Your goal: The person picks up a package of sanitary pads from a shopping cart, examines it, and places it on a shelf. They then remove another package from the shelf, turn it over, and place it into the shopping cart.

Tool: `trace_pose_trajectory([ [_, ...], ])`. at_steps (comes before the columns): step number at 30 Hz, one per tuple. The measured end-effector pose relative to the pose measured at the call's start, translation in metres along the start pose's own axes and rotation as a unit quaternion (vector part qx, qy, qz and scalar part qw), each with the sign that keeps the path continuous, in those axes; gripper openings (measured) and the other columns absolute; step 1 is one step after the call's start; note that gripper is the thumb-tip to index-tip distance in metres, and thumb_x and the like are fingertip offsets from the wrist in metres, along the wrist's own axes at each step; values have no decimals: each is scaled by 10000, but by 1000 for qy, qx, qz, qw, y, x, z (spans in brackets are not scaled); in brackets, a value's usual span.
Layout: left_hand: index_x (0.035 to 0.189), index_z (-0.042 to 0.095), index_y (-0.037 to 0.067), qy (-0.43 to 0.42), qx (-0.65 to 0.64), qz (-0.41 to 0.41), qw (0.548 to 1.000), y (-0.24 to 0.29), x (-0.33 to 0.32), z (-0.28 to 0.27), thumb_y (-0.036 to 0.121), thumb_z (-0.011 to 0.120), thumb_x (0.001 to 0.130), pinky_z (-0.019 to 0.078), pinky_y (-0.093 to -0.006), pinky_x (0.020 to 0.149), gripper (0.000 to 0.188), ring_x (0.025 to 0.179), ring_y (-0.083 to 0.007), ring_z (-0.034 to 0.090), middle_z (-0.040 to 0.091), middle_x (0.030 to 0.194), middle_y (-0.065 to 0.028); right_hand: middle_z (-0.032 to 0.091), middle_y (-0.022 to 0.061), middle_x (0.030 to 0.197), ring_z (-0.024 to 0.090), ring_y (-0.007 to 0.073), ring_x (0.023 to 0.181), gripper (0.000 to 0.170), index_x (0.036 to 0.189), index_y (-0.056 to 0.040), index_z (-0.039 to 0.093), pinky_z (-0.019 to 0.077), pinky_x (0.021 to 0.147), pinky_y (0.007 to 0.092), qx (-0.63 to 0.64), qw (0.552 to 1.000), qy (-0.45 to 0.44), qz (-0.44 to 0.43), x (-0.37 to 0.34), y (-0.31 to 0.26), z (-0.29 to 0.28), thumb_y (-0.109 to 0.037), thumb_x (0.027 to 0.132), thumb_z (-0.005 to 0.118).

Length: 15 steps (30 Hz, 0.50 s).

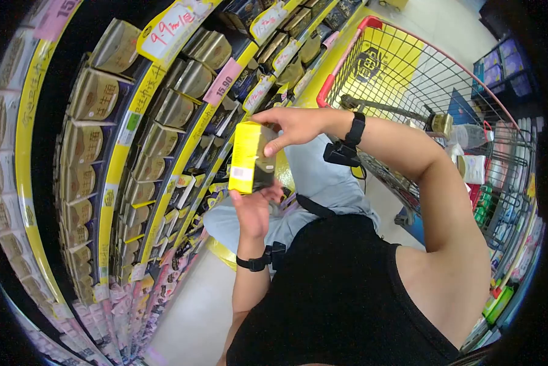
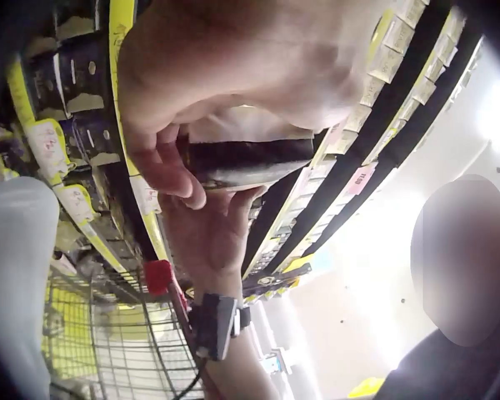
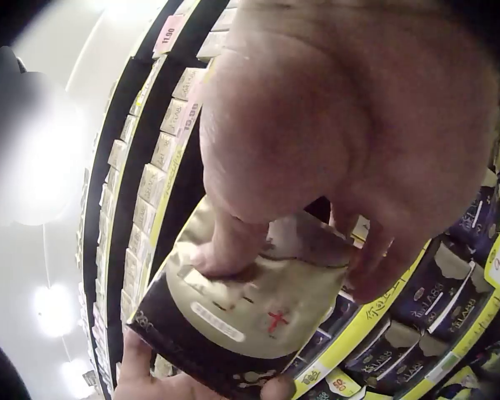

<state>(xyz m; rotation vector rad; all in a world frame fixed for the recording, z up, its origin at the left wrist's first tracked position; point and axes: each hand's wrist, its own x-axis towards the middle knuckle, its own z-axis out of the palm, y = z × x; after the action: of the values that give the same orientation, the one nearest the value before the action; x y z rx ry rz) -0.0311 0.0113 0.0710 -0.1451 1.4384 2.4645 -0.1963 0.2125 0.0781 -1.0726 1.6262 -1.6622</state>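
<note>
Between both hands is a soft pack (image 1: 252,157) in gold and black, with a yellow side panel facing the head camera. The right hand (image 1: 295,127) grips it from above, its thumb pressed on the gold face. From below, the left hand (image 1: 252,213) holds its lower edge, thumb on one side and fingers on the other. In the right wrist view the pack's gold face (image 3: 262,304) carries a red mark and a pale strip over a black lower part. The left wrist view catches its black band (image 2: 250,158), with fingers curled round the end.
Shelves on the left carry rows of gold packs (image 1: 85,143) behind yellow rails, with a pink price tag (image 1: 222,82) and handwritten signs. A wire shopping cart (image 1: 402,67) with red trim stands on the right, goods in it. The person's legs (image 1: 323,174) are bent below the hands.
</note>
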Motion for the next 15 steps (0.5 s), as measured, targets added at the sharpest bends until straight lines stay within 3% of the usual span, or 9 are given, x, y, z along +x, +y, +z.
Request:
trace_pose_trajectory([
  [2,1191,546,-19,-58,-55,-73,994,2,0,-2,908,178,824,494,-314,627,1063,672,-230,641,672,844,-166,677,84,1094,616,159,1027,536,1258,4,591,520,864,346,-39,994,14,102,-2,-5,0,-415,942,695],
  [3,1126,574,-25,-78,-58,-100,990,2,0,-2,937,123,783,491,-311,594,1117,635,-231,636,670,781,-170,685,99,977,621,169,929,641,1165,39,636,513,811,339,-33,995,29,92,-4,-10,6,-568,967,582],
  [5,970,613,-22,-92,-52,-140,985,6,-1,5,958,43,740,482,-288,535,1157,587,-225,632,674,728,-184,681,109,977,619,175,927,694,1154,52,633,513,805,343,-20,991,19,133,-6,-9,8,-610,972,536],
  [6,969,616,-24,-91,-41,-145,984,6,-1,5,956,40,742,482,-288,533,1159,585,-225,631,676,731,-184,679,114,977,617,178,926,722,1148,59,632,513,801,345,-14,988,12,153,-6,-8,9,-631,974,513],
  [9,961,625,-30,-87,-24,-157,984,7,-2,3,950,31,747,480,-290,544,1166,596,-222,634,682,748,-179,676,123,962,621,188,910,758,1146,67,629,514,800,347,-27,989,10,148,-7,-12,10,-655,982,466],
  [12,955,638,-38,-93,-12,-155,984,4,-1,-3,942,22,754,478,-293,588,1175,648,-212,647,692,782,-164,668,125,1036,607,179,957,699,1181,59,613,508,823,345,-36,987,8,157,-5,-8,7,-605,982,523],
  [15,981,647,-51,-116,58,-135,982,-4,-1,-16,934,23,766,474,-288,640,1185,727,-192,657,703,854,-147,644,115,1117,578,164,1019,666,1245,45,571,497,861,337,-18,994,4,107,-3,1,5,-560,968,585],
])
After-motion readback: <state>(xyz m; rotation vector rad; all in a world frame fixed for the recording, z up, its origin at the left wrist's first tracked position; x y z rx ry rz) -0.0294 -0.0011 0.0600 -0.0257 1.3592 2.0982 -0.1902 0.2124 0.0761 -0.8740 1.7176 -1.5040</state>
